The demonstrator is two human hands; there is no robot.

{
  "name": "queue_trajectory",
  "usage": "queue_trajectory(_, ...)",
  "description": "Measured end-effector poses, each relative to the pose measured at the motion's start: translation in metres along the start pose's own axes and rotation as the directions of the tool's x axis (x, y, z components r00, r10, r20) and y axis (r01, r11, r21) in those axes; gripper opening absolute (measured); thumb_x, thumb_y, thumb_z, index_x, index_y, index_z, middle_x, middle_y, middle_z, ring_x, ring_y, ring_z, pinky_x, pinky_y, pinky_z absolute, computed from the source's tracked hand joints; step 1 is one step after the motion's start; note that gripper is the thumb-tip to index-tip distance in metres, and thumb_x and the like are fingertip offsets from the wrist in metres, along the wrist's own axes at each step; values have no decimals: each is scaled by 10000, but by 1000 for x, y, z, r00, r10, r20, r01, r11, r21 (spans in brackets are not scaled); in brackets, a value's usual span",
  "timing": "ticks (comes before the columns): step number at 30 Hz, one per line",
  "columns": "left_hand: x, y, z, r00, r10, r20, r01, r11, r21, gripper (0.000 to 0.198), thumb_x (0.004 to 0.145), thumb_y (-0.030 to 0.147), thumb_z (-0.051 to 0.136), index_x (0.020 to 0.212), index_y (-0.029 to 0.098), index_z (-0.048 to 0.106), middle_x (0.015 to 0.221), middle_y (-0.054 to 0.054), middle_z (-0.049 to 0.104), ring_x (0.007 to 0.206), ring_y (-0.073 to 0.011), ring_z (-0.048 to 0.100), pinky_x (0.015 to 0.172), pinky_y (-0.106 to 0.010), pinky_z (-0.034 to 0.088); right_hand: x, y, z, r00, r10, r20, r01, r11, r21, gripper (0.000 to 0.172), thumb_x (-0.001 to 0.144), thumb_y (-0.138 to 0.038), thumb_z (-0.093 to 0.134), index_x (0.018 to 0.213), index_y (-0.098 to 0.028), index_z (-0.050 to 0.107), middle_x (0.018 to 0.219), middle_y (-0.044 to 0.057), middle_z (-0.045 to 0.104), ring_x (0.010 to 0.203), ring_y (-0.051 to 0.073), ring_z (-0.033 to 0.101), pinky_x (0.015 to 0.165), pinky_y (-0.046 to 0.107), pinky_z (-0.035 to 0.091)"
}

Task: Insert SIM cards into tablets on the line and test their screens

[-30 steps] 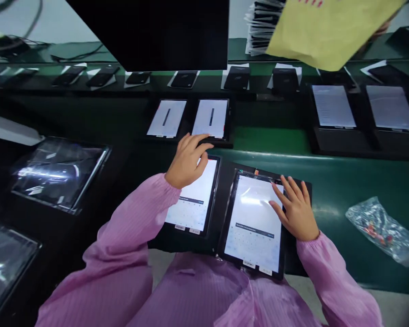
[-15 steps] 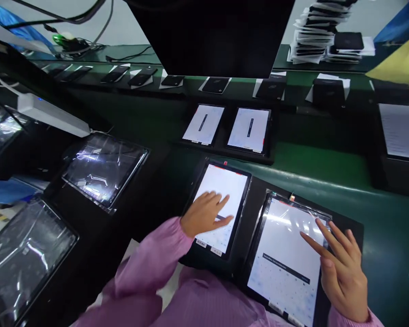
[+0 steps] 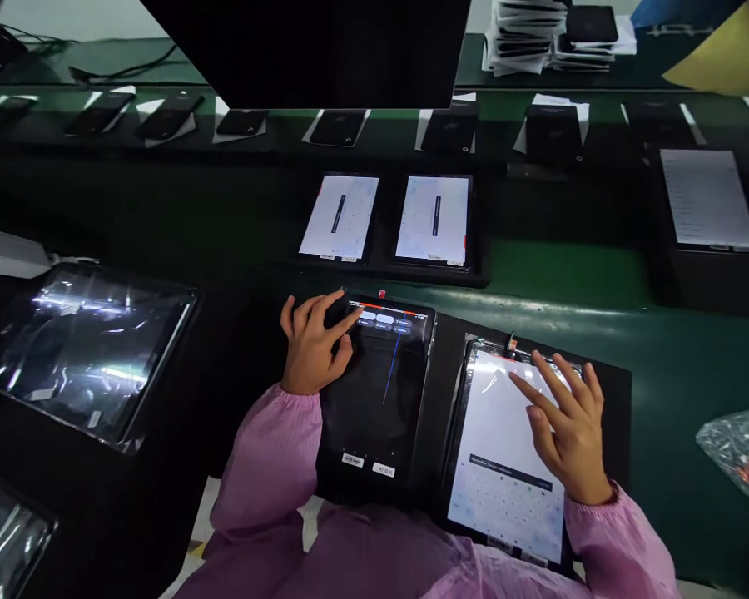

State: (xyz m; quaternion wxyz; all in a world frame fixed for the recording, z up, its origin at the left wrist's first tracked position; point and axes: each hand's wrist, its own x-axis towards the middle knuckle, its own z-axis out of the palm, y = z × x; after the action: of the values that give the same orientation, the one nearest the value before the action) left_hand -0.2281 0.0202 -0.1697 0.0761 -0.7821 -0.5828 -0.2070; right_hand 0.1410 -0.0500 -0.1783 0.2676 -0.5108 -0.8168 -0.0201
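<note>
Left hand (image 3: 315,345) splayed wide, index finger over the dark tablet (image 3: 374,399) beside it; right hand (image 3: 567,428), loosely fanned, over the bright tablet (image 3: 493,416) beneath it!

Left grip (image 3: 305,353) palm down, fingers (image 3: 324,310) splayed, index (image 3: 348,321) pointing forward-right, thumb (image 3: 343,356) held apart; right grip (image 3: 571,433), well apart from it, also palm down, fingers fanned, index extended forward-left, thumb below it; left arm (image 3: 268,466) and right arm (image 3: 627,541) angled inward.
</note>
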Motion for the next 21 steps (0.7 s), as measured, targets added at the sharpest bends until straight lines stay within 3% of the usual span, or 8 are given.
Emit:
queue_trajectory(11,-1,3,4,998,6,61,-2,997,-71,454,821,163,544,1184,391,692,1419,-35,541,1276,-324,463,1152,-640,128,3,2,4,998,55,-19,-57,991,-119,572,947,-234,469,1478,-421,367,1562,-28,370,1410,299,391,1162,626,236)
queue_trajectory(21,-2,1,7,998,20,51,-16,997,-81,475,824,140,533,1203,383,684,1385,-50,559,1267,-329,475,1142,-645,168,9,-1,11,992,105,73,-88,975,-205,624,955,-326,494,1531,-379,261,1597,31,296,1458,297,303,1177,621,186)
